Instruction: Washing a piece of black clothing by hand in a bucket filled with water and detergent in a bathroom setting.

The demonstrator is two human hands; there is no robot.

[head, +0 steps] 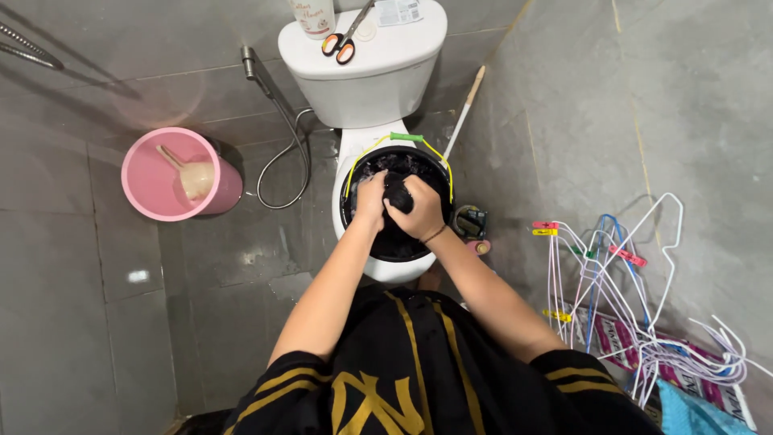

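A black bucket (359,165) with a yellow wire handle and green grip rests on the closed white toilet (378,89). Dark wet cloth (396,192) fills it. My left hand (371,201) and my right hand (420,211) are both clenched on a bunch of that cloth, side by side over the middle of the bucket. A thin dark band circles my right wrist.
A pink bucket (141,189) with a pale scoop stands at left. Orange-handled scissors (346,39) and a white jar lie on the cistern. A spray hose (286,137) hangs beside the toilet. Several white wire hangers (636,298) with coloured pegs lie at right.
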